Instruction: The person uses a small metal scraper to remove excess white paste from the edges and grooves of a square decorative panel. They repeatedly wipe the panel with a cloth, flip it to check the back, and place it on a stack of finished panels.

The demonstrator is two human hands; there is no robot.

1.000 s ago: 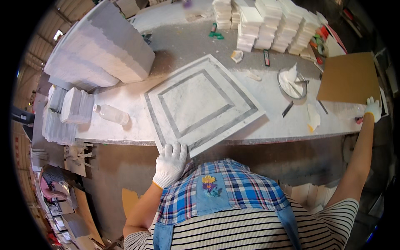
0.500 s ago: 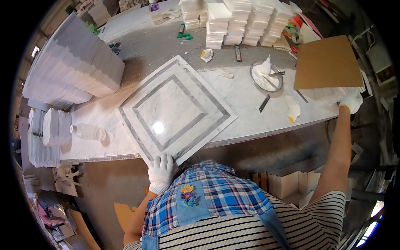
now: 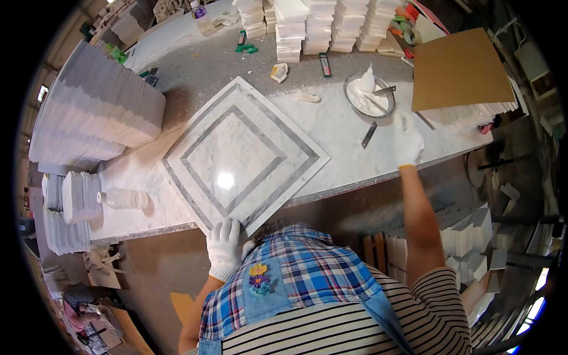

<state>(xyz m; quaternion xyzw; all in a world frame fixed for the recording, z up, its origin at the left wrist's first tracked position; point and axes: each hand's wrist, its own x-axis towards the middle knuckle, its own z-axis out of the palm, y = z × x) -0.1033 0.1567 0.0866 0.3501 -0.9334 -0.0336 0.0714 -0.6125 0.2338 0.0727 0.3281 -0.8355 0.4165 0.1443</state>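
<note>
A square marble panel (image 3: 231, 142) with grey inlaid bands lies cornerwise on the worktable, its near corner past the front edge. On that corner rests my left hand (image 3: 225, 248) in a white knit glove, fingers laid over the stone and thumb apart. My right hand (image 3: 409, 145), also white-gloved, is over the table's right part, where a loose glove lay before. Blur smears its fingers, and whether it touches that glove cannot be made out. Just beyond it stands a round bowl (image 3: 350, 105) of white paste with a nozzle bottle and a scraper blade (image 3: 386, 90) in it.
Tall stacks of thin slabs (image 3: 100, 106) stand at left, near a clear plastic bottle (image 3: 127, 199). White tile piles (image 3: 319, 29) line the back. At right, a brown board (image 3: 458, 74) tops another stack. A dark blade (image 3: 369, 135) lies before the bowl.
My right hand has moved left from the stack under the brown board to the area in front of the bowl. My left hand stays on the panel's corner. The view has shifted slightly.
</note>
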